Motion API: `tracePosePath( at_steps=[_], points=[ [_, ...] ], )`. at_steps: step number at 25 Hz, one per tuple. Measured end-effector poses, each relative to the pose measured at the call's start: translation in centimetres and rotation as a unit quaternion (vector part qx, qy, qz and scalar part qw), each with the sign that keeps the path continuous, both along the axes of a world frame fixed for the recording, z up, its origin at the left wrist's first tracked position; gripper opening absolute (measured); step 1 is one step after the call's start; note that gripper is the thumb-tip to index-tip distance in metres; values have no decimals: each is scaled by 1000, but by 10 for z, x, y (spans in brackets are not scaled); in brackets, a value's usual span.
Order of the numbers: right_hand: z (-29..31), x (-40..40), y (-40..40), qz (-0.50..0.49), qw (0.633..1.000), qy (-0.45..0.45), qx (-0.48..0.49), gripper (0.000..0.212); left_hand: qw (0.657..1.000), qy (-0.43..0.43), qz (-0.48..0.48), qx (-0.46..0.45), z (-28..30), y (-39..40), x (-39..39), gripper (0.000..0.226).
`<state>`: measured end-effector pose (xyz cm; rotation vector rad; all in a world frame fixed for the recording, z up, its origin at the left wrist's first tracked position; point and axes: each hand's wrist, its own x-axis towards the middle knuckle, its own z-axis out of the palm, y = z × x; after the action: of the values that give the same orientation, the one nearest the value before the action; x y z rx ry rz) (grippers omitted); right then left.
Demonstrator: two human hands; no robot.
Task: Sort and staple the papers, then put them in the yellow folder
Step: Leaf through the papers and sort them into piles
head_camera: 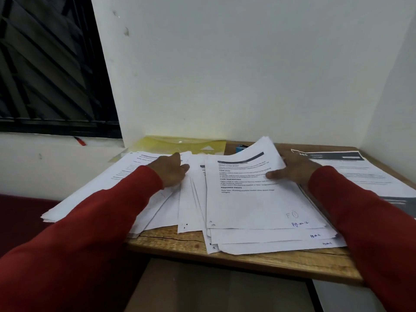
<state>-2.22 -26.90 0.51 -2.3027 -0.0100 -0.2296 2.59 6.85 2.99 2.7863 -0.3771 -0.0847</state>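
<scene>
Two hands work: left hand flat on spread papers, right hand pinching one lifted sheaf.

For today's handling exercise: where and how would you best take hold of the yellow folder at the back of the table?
Grip the yellow folder at its far right corner, coming from above and the right. It lies flat against the wall, its near edge under the spread papers, so that bare corner seems easiest to pinch.
</scene>
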Motion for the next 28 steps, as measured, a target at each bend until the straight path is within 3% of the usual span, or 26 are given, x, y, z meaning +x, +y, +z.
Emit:
tracePosePath(
  at_steps=[3, 5, 8, 11, 13, 16, 20, 24, 28],
  points=[
    [-2, 0, 7, 12, 999, -9, -35, 72, 990, 64, -10, -126, 3, -12, 1, 58],
    [-2, -2, 8, 18, 998, -11, -54, 66, 967, 103, -9, -234, -5, -18, 4, 56],
    [0, -7, 12, 2, 1000, 11, -29, 67, 924, 127, -14, -362, -14, -29, 9, 75],
    [-6, -2, 9, 31, 998, 28, 44, 72, 905, 138, -108, -387, -17, -46, 4, 34],
    [-9, 0, 8, 49, 995, 14, 86, 70, 897, 127, -142, -398, -19, -56, 0, 41],
    [4, -8, 15, 48, 984, -24, 168, 58, 858, 43, -107, -501, -10, -60, -3, 56],
    [20, -21, 26, 77, 940, -34, 332, 46, 786, -77, -71, -609, 22, -55, -5, 40],
    [53, -25, 49, 12, 929, -215, 300, 38, 759, -202, -45, -617, 46, -53, -12, 34],
    [91, -35, 59, 7, 910, -309, 278, 35, 731, -276, -84, -619, 80, -59, -23, 38]
  ],
)
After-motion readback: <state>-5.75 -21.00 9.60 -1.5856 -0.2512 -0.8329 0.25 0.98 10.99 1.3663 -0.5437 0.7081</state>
